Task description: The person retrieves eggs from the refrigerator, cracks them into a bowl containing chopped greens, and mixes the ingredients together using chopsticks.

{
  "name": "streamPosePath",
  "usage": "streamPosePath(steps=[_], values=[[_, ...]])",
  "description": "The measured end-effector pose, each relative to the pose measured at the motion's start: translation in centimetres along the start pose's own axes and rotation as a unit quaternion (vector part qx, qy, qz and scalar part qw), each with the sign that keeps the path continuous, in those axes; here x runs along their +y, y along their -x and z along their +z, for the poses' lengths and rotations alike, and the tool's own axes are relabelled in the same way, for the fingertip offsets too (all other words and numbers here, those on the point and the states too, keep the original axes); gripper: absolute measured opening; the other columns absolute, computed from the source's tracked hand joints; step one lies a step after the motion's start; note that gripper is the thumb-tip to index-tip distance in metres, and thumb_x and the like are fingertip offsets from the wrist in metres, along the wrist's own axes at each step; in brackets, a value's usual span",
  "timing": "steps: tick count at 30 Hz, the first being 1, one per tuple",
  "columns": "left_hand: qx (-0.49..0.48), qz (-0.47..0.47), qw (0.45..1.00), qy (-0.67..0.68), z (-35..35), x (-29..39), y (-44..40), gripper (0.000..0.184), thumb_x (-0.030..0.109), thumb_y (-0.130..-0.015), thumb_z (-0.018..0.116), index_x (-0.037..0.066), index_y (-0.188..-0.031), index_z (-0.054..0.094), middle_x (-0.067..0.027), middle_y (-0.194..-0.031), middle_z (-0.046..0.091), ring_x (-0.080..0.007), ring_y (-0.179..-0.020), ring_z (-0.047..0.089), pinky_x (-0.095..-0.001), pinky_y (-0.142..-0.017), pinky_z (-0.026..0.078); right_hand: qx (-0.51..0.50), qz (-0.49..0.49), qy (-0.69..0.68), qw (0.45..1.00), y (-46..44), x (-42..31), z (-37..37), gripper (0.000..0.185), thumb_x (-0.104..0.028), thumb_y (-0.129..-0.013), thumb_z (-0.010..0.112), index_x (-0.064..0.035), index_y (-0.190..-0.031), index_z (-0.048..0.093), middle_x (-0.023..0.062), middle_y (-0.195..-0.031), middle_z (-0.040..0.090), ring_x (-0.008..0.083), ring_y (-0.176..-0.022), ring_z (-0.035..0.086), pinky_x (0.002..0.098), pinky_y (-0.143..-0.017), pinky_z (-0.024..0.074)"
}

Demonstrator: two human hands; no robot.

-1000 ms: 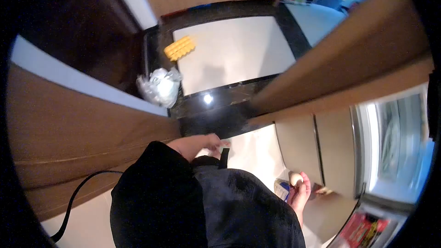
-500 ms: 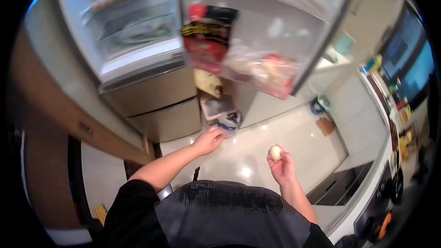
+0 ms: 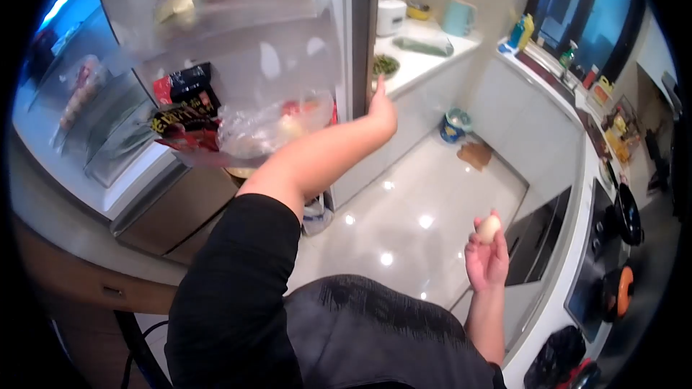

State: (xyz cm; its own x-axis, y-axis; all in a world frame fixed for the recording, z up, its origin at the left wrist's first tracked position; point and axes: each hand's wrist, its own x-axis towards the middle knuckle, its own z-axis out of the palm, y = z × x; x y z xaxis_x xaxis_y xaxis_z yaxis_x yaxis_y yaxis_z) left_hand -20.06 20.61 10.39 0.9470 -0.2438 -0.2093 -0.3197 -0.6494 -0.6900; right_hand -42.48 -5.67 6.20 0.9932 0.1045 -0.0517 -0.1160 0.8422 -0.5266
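My right hand (image 3: 487,263) holds a pale egg (image 3: 489,229) in its fingertips, above the tiled floor. My left arm reaches across my front to the fridge door (image 3: 355,36). At that door's outer edge is my left hand (image 3: 383,109), with a finger stretched out and the others partly hidden. The door's bin carries a red and black food packet (image 3: 189,104) and a clear plastic bag (image 3: 252,126) with something inside. The fridge stands open, and wrapped food (image 3: 79,90) shows on its lit shelves.
A white counter (image 3: 425,47) beyond the door bears a teal jug (image 3: 458,17), a white appliance (image 3: 390,14) and a plate of greens (image 3: 386,66). A blue bin (image 3: 454,126) stands on the floor. To the right are a black pan (image 3: 628,215) and a stove (image 3: 592,266).
My left hand has moved from low beside the fridge up to the door's outer edge. The view has turned right. The egg is still in my right hand.
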Motion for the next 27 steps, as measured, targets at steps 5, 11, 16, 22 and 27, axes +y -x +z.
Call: streamPosePath(steps=[5, 11, 16, 22, 27], values=[[-0.002, -0.04, 0.998, 0.051, 1.0, 0.8, 0.3, 0.039, 0.046, -0.082, 0.049, 0.013, -0.094, 0.067, -0.0032, -0.091, 0.065, -0.0215, -0.086, 0.06, -0.0426, -0.075, 0.037, -0.016, 0.026, -0.018, 0.999, -4.9, -2.7, -2.2, 0.047, -0.02, -0.086, 0.052, -0.014, -0.129, 0.035, 0.0139, -0.11, 0.052, 0.0188, -0.078, 0.054, 0.0279, -0.066, 0.0484], [-0.055, -0.042, 0.989, 0.132, -2.4, 4.5, 11.3, 0.049, 0.046, -0.079, 0.052, 0.005, -0.105, 0.052, -0.0081, -0.074, 0.062, -0.0243, -0.074, 0.059, -0.041, -0.079, 0.036, -0.069, 0.07, 0.04, 0.994, -12.1, -7.7, -5.1, 0.056, 0.001, -0.076, 0.056, -0.0094, -0.126, 0.036, 0.0106, -0.11, 0.05, 0.0179, -0.082, 0.052, 0.0279, -0.069, 0.0444], [-0.246, -0.223, 0.898, 0.289, -8.1, 6.9, 19.2, 0.071, 0.049, -0.072, 0.061, 0.005, -0.124, 0.041, -0.0169, -0.088, 0.06, -0.0291, -0.083, 0.06, -0.0385, -0.073, 0.047, -0.099, 0.099, 0.06, 0.988, -16.8, -14.5, -7.0, 0.057, -0.007, -0.08, 0.058, -0.0135, -0.13, 0.031, 0.0116, -0.109, 0.051, 0.0174, -0.08, 0.054, 0.0283, -0.067, 0.0457], [-0.146, -0.312, 0.855, 0.388, -9.8, 8.5, 14.3, 0.059, 0.034, -0.073, 0.065, 0.003, -0.119, 0.045, -0.0187, -0.104, 0.055, -0.035, -0.09, 0.056, -0.0404, -0.075, 0.046, -0.091, 0.129, 0.033, 0.987, -22.4, -17.3, -11.1, 0.056, -0.02, -0.082, 0.059, -0.0153, -0.131, 0.031, 0.0132, -0.107, 0.053, 0.0182, -0.079, 0.054, 0.0296, -0.068, 0.0464], [-0.168, -0.107, 0.889, 0.411, -7.7, 10.1, -1.6, 0.061, 0.041, -0.072, 0.064, 0.004, -0.118, 0.047, -0.0187, -0.104, 0.056, -0.0338, -0.094, 0.055, -0.0406, -0.079, 0.045, -0.059, 0.103, 0.022, 0.993, -27.9, -21.7, -15.4, 0.052, -0.023, -0.083, 0.059, -0.0135, -0.126, 0.032, 0.0132, -0.105, 0.053, 0.0184, -0.079, 0.054, 0.0299, -0.069, 0.0462]])
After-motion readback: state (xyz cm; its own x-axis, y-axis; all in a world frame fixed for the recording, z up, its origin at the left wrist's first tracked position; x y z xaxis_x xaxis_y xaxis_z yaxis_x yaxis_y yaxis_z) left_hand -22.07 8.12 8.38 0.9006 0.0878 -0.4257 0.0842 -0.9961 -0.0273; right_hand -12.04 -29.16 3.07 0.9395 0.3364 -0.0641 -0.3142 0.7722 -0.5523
